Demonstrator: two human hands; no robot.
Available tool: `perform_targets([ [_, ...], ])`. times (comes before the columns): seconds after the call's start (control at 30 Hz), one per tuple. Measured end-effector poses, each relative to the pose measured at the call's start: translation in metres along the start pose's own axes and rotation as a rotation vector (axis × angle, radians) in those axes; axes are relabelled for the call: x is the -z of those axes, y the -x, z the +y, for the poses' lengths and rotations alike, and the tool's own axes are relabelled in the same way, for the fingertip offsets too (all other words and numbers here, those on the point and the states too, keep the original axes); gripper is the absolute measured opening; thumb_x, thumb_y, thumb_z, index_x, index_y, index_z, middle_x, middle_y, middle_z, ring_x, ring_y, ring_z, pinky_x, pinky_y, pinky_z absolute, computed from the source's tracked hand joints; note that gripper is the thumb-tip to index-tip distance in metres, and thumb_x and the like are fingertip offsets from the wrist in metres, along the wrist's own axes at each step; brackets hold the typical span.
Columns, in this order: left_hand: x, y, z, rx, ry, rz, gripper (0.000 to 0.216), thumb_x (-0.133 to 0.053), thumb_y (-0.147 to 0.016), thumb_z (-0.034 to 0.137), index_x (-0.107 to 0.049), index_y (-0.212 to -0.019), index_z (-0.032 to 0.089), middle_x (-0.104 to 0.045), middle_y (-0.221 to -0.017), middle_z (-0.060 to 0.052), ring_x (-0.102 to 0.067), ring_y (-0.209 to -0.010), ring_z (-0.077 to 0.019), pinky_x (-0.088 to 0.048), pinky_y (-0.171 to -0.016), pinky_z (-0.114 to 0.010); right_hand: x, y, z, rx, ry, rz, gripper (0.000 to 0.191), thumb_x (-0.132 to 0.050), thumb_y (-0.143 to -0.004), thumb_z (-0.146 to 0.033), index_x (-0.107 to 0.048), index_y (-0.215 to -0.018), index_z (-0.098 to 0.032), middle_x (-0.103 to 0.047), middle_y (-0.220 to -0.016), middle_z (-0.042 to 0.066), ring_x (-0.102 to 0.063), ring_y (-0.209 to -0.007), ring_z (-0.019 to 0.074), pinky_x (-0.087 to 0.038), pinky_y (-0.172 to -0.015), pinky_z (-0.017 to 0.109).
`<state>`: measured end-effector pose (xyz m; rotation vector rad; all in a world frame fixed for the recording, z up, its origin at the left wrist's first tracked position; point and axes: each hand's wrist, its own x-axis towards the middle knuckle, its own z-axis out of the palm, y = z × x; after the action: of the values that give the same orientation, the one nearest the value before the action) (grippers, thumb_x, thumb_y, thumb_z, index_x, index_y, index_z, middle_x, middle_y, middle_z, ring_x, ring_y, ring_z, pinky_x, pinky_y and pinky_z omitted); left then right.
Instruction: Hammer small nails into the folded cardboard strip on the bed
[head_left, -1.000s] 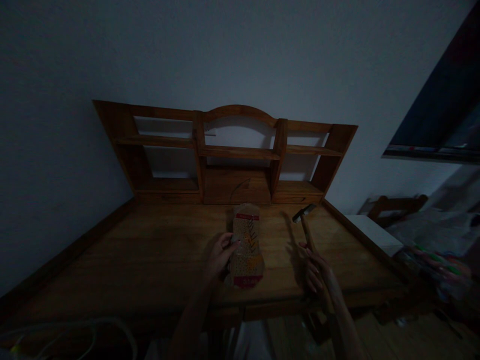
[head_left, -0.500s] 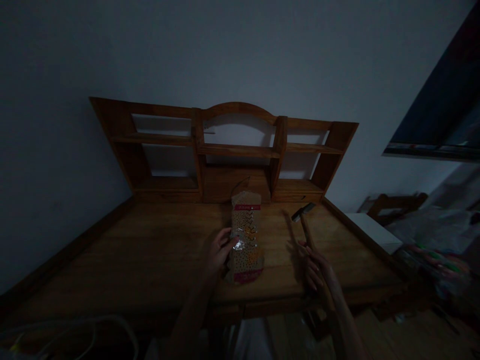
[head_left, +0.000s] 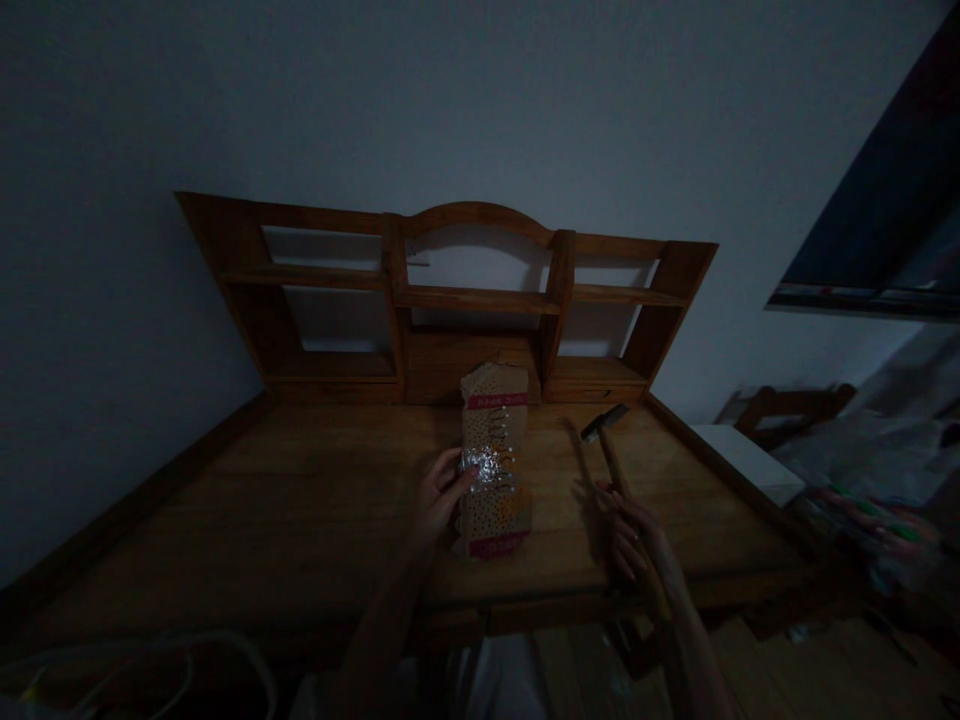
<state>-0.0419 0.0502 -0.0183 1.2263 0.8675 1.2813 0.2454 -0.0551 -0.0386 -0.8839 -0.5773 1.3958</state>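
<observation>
Tilted further upright than a second ago, the packet [head_left: 493,460] now stands steeper on the desk [head_left: 300,500], its top edge risen toward 12 o'clock and its shiny middle catching light. The left hand [head_left: 439,497] sits at the packet's 9 o'clock, fingers curled against its edge with the thumb on the front, pinching it. The right hand [head_left: 634,540], at the packet's 3 o'clock and well apart from it, is closed around the wooden handle of a hammer [head_left: 611,450], whose metal head points toward 12 o'clock, raised a little off the desk.

Judging from this, the packet stands only on its narrow bottom edge with a one-sided pinch, so it could slip or fold over toward the shelf unit [head_left: 450,300]. The room is dim, and a swing of the hammer toward the packet would pass close to the left fingers; a misjudged blow could catch them.
</observation>
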Motion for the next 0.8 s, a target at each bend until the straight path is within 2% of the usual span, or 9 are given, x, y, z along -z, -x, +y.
perform_targets([
  [0.37, 0.004, -0.005, -0.008, 0.063, 0.083, -0.009, 0.045, -0.074, -0.068, 0.039, -0.059, -0.107, 0.020, -0.069, -0.105, -0.007, -0.067, -0.092, -0.0220, -0.053, -0.077, -0.029, 0.005, -0.003, 0.001, -0.010, -0.054, -0.061, 0.026, -0.061, -0.084, -0.031, -0.053, -0.105, -0.019, -0.040, -0.044, -0.012, -0.030, -0.021, 0.0058, -0.030, -0.020, 0.016],
  [0.57, 0.009, -0.009, -0.025, 0.163, 0.064, 0.006, 0.048, -0.076, -0.064, 0.038, -0.059, -0.104, 0.019, -0.070, -0.101, -0.008, -0.067, -0.089, -0.0224, -0.054, -0.077, -0.033, 0.010, -0.005, 0.003, -0.023, -0.074, -0.080, 0.022, -0.060, -0.085, -0.031, -0.054, -0.103, -0.019, -0.038, -0.044, -0.013, -0.029, -0.021, 0.0051, -0.032, -0.021, 0.016],
  [0.7, 0.010, -0.010, -0.035, 0.192, -0.028, 0.033, 0.047, -0.075, -0.063, 0.034, -0.059, -0.103, 0.015, -0.070, -0.100, -0.011, -0.067, -0.089, -0.0238, -0.053, -0.077, -0.034, 0.010, -0.005, 0.003, -0.023, -0.075, -0.085, 0.026, -0.060, -0.085, -0.031, -0.053, -0.108, -0.020, -0.038, -0.044, -0.013, -0.029, -0.021, 0.0055, -0.031, -0.021, 0.016],
  [0.8, 0.011, -0.007, -0.034, 0.131, -0.225, 0.059, 0.041, -0.067, -0.071, 0.032, -0.059, -0.106, 0.012, -0.070, -0.098, -0.012, -0.066, -0.088, -0.0244, -0.052, -0.079, -0.037, 0.010, -0.007, 0.002, -0.023, -0.072, -0.082, 0.029, -0.060, -0.084, -0.030, -0.052, -0.110, -0.020, -0.038, -0.044, -0.013, -0.030, -0.021, 0.0065, -0.032, -0.019, 0.017],
])
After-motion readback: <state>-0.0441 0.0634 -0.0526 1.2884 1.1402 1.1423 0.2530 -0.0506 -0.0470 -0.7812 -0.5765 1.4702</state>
